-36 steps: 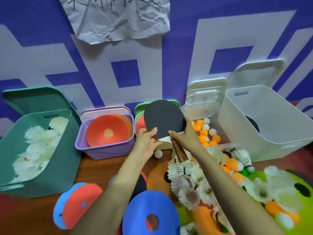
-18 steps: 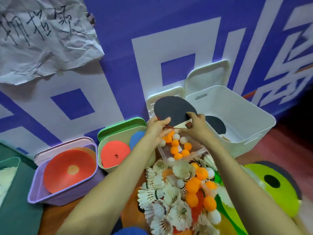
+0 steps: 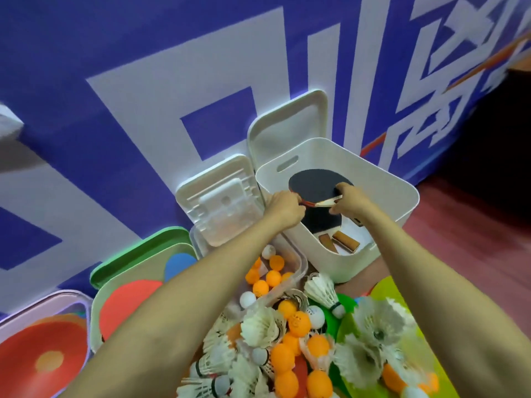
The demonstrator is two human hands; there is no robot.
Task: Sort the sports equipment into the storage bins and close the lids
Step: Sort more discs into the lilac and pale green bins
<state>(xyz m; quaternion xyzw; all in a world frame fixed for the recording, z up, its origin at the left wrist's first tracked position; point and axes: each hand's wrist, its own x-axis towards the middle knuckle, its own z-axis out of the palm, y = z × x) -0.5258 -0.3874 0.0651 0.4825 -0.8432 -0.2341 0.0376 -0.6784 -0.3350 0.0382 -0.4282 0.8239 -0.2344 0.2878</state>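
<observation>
A black table tennis paddle (image 3: 314,185) hovers flat over the open white bin (image 3: 396,193). My left hand (image 3: 283,206) grips its near edge, and my right hand (image 3: 347,198) pinches it at the base of the blade. Another black paddle (image 3: 323,222) with a wooden handle lies on the bin's floor. The bin's white lid (image 3: 287,124) leans against the wall behind it.
A clear box (image 3: 300,262) of orange and white balls stands left of the white bin, its lid (image 3: 221,202) propped up. Green bin (image 3: 138,271) and purple bin (image 3: 43,308) hold coloured discs. Shuttlecocks (image 3: 258,328) and loose balls (image 3: 298,323) pile up in front.
Both hands carried the paddle rightward from above the ball box to over the white bin and tilted it flat. My view swung right with them.
</observation>
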